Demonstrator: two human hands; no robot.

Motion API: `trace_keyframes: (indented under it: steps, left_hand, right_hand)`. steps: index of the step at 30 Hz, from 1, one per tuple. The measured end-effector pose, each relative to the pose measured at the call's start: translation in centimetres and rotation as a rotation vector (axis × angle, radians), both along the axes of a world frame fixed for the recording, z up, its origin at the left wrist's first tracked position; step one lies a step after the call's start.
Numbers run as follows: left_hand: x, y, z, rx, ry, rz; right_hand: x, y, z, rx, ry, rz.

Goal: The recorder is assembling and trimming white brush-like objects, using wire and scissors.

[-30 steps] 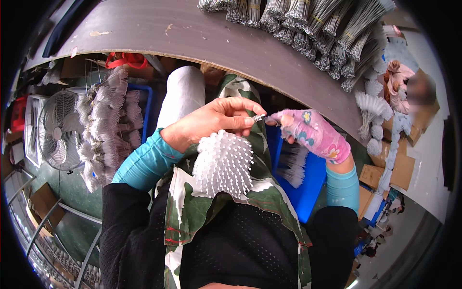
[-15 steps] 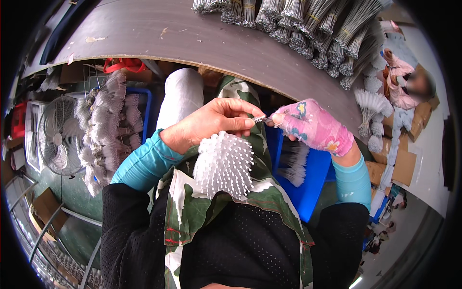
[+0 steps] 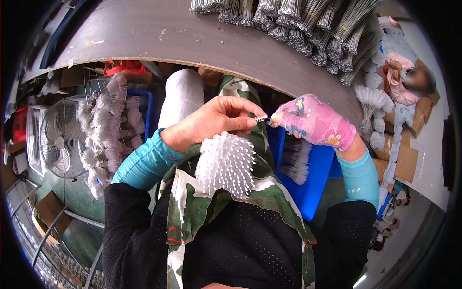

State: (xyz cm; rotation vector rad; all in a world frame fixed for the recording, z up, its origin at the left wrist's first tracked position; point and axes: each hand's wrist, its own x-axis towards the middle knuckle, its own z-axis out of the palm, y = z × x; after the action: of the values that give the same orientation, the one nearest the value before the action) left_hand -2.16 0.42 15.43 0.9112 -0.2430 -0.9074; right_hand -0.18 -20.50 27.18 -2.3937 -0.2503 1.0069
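My bare left hand (image 3: 224, 115) is closed, thumb and forefinger pinching one end of a small silvery ridged metal piece (image 3: 261, 119). Just below that hand, over my lap, lies a bundle of white bead-tipped strands (image 3: 225, 166); whether my hidden fingers also grip it I cannot tell. On my right hand (image 3: 313, 120) is a pink flowered glove with bare fingertips. Its thumb and forefinger close at the other end of the metal piece, where a short dark bit shows, too small to name. The two hands' fingertips are nearly touching.
Bundles of silver wires with looped ends (image 3: 293, 26) lie on the grey table (image 3: 159, 36) ahead. A blue bin (image 3: 313, 185) with white strand bundles stands by my right leg. To the left are hanging white bundles (image 3: 103, 125) and a fan (image 3: 60, 139). Another person (image 3: 402, 79) sits far right.
My right hand and forearm have shifted slightly right and turned a little. The left hand keeps its pinch almost in place. The person at far right has moved.
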Motion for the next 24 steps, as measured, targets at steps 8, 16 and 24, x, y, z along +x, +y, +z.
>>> trace_keyframes:
  steps: [8,16,24]
  left_hand:
    - [-0.17,0.02,-0.39,-0.011,-0.014,0.024]
    - [0.02,-0.13,-0.27,0.017,-0.049,0.022]
    - [0.25,-0.13,0.04,0.047,-0.101,0.01]
  right_hand:
    - [0.02,0.07,0.33,0.064,0.259,-0.138]
    - [-0.02,0.25,0.22,0.06,0.245,-0.163]
    - [0.28,-0.07,0.16,0.081,0.185,-0.124]
